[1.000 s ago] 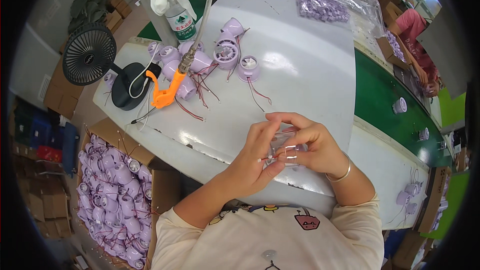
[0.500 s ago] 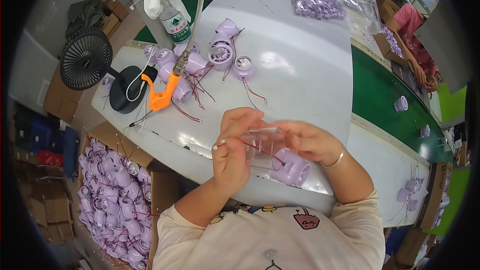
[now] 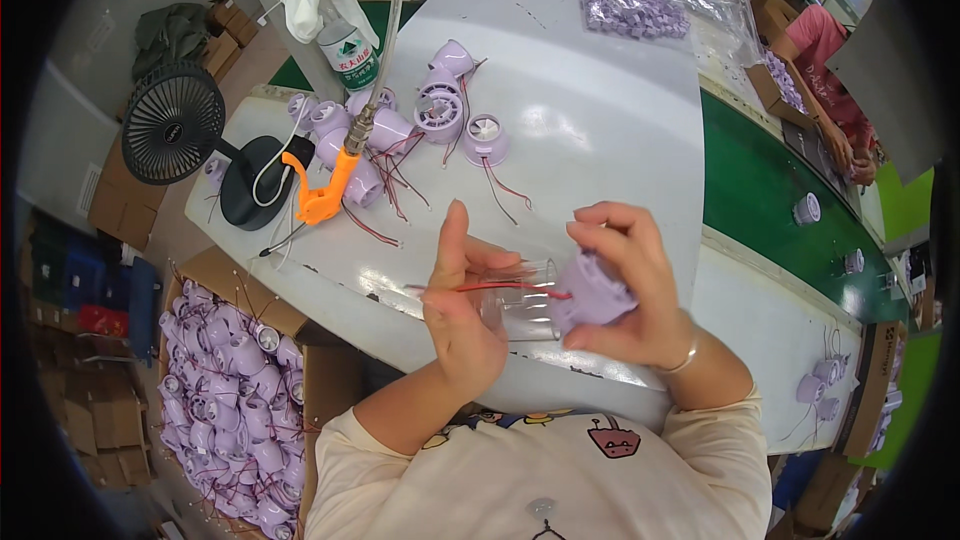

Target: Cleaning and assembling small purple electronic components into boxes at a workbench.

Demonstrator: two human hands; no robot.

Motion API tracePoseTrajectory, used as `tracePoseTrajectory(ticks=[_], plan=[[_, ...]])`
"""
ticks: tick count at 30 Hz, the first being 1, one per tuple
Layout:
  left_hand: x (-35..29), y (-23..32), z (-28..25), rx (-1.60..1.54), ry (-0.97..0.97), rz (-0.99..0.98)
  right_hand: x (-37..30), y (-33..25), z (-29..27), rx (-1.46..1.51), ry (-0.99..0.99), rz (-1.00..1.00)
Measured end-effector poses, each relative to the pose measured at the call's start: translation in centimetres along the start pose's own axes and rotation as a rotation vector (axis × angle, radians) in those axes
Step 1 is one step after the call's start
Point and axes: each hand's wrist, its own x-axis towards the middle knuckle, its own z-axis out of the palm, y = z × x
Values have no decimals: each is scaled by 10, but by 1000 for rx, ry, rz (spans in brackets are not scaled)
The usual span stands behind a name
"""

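Note:
My right hand point(image 3: 640, 290) grips a small lilac round fan housing point(image 3: 590, 298) above the near edge of the white table point(image 3: 600, 110). Red and dark wires point(image 3: 500, 287) run from the housing to the left. My left hand point(image 3: 462, 310) holds a clear plastic bag point(image 3: 520, 305) around those wires, thumb raised. The bag's open end faces the housing, which sits partly at its mouth. On the table beyond my hands lie several more lilac housings point(image 3: 440, 110) with trailing red wires.
An orange-handled tool point(image 3: 325, 185) on a hanging hose, a black desk fan point(image 3: 175, 125), a bottle point(image 3: 350, 50) and a bag of lilac parts point(image 3: 650, 0) stand on the table. A carton of lilac housings point(image 3: 220, 390) sits at my left. Another person point(image 3: 830, 80) works beside the green conveyor point(image 3: 770, 200).
My hands have drawn apart. The lilac housing has come up into my right hand, and the clear bag now stretches between both hands with the wires inside it.

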Motion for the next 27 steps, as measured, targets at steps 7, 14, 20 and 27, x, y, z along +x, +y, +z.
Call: tracePoseTrajectory(ticks=[7, 14, 20, 27], plan=[[-4, 3, 10, -37, 5, -146, -8, 9, 20, 459, -60, -45], [-18, -22, 15, 94, -80, 54, -12, 6, 32, 376, 41, -79], [-21, -31, 13, 139, -188, 310, -19, 6, 43, 610, 18, -91], [-19, -39, 15, 79, -198, 577, -17, 4, 38, 601, -4, -72]])
